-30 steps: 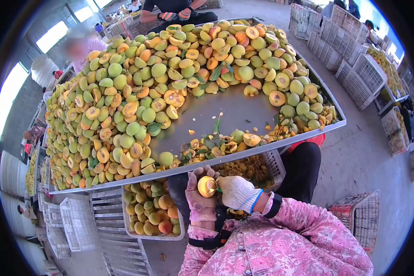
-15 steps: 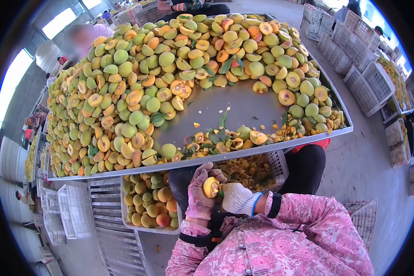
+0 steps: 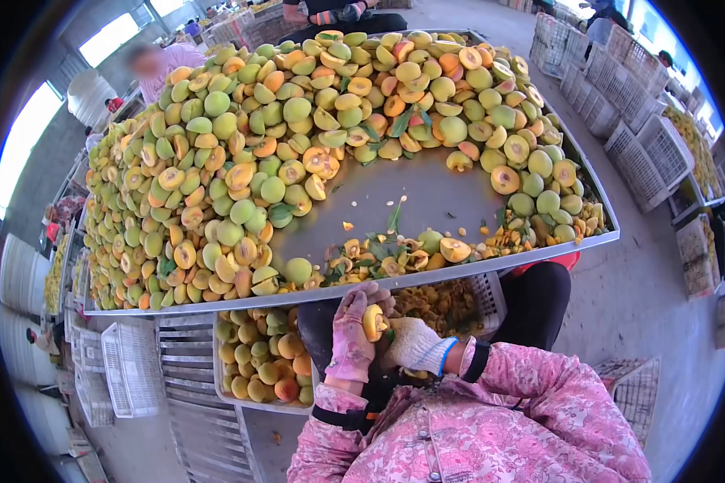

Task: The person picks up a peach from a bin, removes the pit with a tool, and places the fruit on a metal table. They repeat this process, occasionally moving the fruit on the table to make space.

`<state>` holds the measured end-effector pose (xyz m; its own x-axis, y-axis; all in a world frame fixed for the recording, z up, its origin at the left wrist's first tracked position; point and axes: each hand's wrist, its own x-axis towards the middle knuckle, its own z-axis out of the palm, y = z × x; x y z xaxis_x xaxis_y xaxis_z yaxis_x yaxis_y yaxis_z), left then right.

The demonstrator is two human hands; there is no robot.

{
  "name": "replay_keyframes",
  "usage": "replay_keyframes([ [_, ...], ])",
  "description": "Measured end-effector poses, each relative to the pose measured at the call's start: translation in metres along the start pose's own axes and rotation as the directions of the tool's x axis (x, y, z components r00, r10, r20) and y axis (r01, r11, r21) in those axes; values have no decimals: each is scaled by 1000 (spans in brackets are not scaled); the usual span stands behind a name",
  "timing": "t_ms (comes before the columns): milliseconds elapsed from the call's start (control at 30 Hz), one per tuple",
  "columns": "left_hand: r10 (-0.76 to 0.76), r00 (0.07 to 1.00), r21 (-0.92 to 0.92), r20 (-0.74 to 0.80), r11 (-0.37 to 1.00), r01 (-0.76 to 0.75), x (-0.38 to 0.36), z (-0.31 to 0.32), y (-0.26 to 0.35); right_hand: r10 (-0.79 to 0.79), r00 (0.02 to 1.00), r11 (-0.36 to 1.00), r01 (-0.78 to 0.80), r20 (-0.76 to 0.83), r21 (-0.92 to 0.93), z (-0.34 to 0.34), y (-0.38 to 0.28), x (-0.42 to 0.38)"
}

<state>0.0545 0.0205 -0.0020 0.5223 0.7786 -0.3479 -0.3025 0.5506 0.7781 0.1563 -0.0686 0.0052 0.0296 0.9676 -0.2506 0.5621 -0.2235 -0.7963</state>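
My left hand, in a stained pink glove, is closed round a cut peach half with its yellow flesh showing. Against the lower side of that fruit is my right hand, in a white knitted glove with a blue cuff. Its fingers are curled, and a small dark green bit shows at their tips; what they grip is mostly hidden. Both hands are over my lap, just below the near edge of a metal-rimmed table. Halved and whole peaches are heaped on this table.
A crate of peaches stands left of my knees. Under the table edge sits a crate of scraps. Pits, leaves and trimmings lie along the near rim. White crates stand at left, more at right. Other people sit beyond the table.
The peach half has turned slightly in my left hand and moved a little to the right. My right hand has dropped slightly beside it. The view has shifted a little.
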Motion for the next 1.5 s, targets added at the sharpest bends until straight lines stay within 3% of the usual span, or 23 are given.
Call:
replay_keyframes([
  [67, 134, 990, 41, -40, 990, -133, 1, 5, -1, 65, 995, 997, -62, -73, 35, -5, 4, 5],
  [100, 198, 979, 64, -56, 979, -195, -1, 6, -2, 15, 997, 1000, -16, -79, -16, -5, 6, 9],
  [133, 191, 982, 0, 14, 982, -191, -5, 4, -3, -31, 996, 998, 26, -87, -63, -5, 7, 14],
  [200, 351, 929, 89, 114, 928, -362, -11, 8, -6, -175, 970, 983, 161, -172, -92, -5, 11, 16],
  [267, 441, 873, 199, 207, 855, -479, -20, 8, -6, -136, 963, 991, 128, -234, -50, -5, 9, 18],
  [400, 445, 890, 109, 102, 884, -455, -24, 12, 1, -58, 959, 998, 58, -276, -7, -3, -6, 13],
  [533, 210, 974, -198, -89, 954, -224, -14, -1, 6, -78, 980, 987, 50, -182, -152, 5, -15, 3],
  [633, 103, 992, -275, -74, 954, -120, -13, -7, 8, -75, 983, 985, 47, -167, -167, 7, -12, -1],
  [967, 182, 981, -323, -65, 926, -194, -9, -9, -1, 29, 994, 988, -45, -109, -151, 2, -8, 12],
  [1033, 166, 984, -364, -68, 914, -179, -7, -12, -4, -72, 984, 984, 43, -165, -173, 8, -4, 13],
  [1133, 193, 979, -257, -63, 945, -202, -14, -9, -4, -140, 976, 985, 120, -168, -127, 21, -2, 9],
  [1167, 346, 938, -1, 28, 938, -346, -9, -19, -13, -158, 970, 983, 136, -185, -124, 18, 0, 9],
  [1200, 585, 778, 659, 229, 495, -566, -12, -19, -9, -247, 937, 968, 225, -249, -115, 31, 11, 11],
  [1233, 431, 894, 308, 125, 840, -447, -11, -17, -12, -339, 886, 941, 314, -316, -130, 40, 24, 17],
  [1267, 255, 967, -144, 15, 957, -250, -10, -15, -15, -254, 928, 967, 253, -273, -41, 26, 7, 7],
  [1300, 256, 967, -212, 17, 946, -247, -8, -19, -20, -399, 832, 914, 393, -386, -100, 54, 39, 24],
  [1333, 35, 999, -81, -26, 996, -37, -19, -18, -6, -256, 914, 951, 296, -313, 87, 29, 16, 7],
  [1367, 37, 999, -43, -29, 998, -38, -28, -4, 3, -124, 970, 943, 181, -209, 278, 10, -10, -15],
  [1400, -53, 998, -100, -33, 994, 49, -27, -8, 2, -105, 984, 971, 134, -147, 199, 8, -4, -10],
  [1433, -66, 995, -67, 76, 995, 71, -22, -18, -3, -74, 994, 989, 84, -78, 123, 18, 7, -3],
  [1467, -67, 994, -19, 90, 997, 69, -27, -16, 0, -32, 995, 987, 47, -97, 156, 15, 2, -4],
  [1500, -53, 995, 13, 90, 999, 52, -26, -10, 2, -83, 995, 996, 85, -59, 34, 10, 0, -14],
])
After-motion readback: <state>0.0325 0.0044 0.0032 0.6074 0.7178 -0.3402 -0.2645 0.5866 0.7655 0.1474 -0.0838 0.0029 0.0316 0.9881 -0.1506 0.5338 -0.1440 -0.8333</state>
